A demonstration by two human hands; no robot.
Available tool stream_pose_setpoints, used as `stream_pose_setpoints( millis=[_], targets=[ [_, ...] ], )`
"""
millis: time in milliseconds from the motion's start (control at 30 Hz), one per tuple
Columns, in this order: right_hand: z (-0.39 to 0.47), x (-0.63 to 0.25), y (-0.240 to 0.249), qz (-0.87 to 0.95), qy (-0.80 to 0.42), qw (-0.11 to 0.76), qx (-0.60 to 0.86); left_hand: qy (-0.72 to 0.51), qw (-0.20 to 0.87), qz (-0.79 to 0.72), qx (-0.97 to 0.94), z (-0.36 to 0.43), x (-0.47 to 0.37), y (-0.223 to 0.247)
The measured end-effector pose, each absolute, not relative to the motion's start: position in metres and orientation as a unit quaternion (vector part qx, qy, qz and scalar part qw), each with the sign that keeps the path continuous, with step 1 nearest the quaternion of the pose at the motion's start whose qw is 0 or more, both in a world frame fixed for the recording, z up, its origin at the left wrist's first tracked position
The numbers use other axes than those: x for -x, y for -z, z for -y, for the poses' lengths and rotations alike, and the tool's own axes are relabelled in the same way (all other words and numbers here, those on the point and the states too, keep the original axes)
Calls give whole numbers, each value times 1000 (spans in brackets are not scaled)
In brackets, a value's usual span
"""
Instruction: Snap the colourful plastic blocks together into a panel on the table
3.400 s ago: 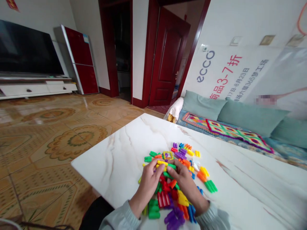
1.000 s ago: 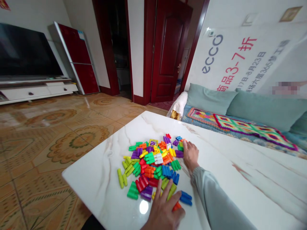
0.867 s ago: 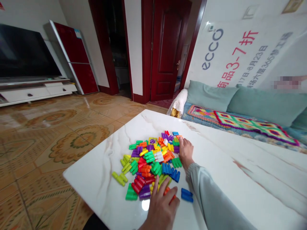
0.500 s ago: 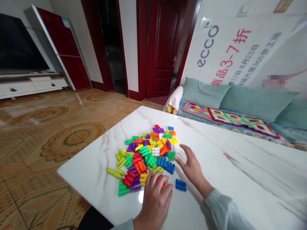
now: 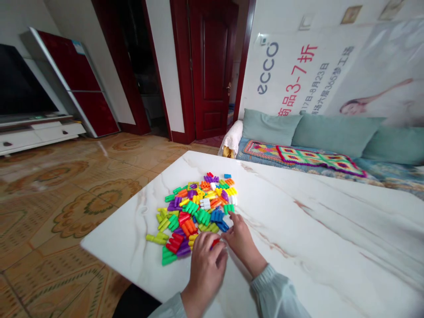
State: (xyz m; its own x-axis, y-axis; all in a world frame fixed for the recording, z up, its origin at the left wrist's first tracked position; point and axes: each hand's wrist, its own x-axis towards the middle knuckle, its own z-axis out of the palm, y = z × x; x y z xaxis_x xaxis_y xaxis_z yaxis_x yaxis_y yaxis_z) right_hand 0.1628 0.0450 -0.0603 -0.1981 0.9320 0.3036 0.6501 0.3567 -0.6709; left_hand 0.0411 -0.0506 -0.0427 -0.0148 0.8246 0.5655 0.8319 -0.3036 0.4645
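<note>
A heap of colourful plastic building pieces point(image 5: 188, 225), shaped like short joined tubes, lies on the white marble-patterned table point(image 5: 298, 234). My left hand point(image 5: 208, 263) is curled at the near side of the heap, with a red piece point(image 5: 215, 243) at its fingertips. Just right of it, my right hand point(image 5: 243, 243) reaches toward the heap, thumb and forefinger apart. Blue pieces point(image 5: 217, 215) lie close beside its fingers. Green point(image 5: 228, 208) and white point(image 5: 233, 200) pieces sit a little beyond. Whatever lies beneath both palms is hidden.
A sofa with pale green cushions point(image 5: 271, 126) and a crocheted cover point(image 5: 318, 160) stands behind the table. A dark red door point(image 5: 213, 66), a red fridge point(image 5: 74, 79) and a low white TV cabinet point(image 5: 43, 134) are farther back. Patterned tiles point(image 5: 96, 194) cover the floor.
My right hand has moved left, nearer my left hand. The separate blue piece between them is out of sight. The blue pieces at the heap's edge look shifted. My view has turned slightly right.
</note>
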Motion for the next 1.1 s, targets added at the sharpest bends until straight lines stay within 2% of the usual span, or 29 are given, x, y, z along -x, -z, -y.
stream_pose_setpoints(
  millis=[133,333,433,600,867,1100],
  targets=[
    [-38,-162,64,747,-159,411,499,388,18,586,711,48,-40,40],
    [-24,-167,60,720,-258,464,448,320,55,624,711,40,-22,41],
    [-12,-191,65,691,-252,488,469,290,62,626,721,35,-23,38],
    [-3,-221,75,569,-255,564,541,233,53,540,807,-7,-53,24],
    [-5,-219,67,582,-274,541,542,122,53,533,836,-87,-55,26],
    [-6,-222,68,598,-270,519,549,142,70,576,802,-59,-25,-7]
  ],
)
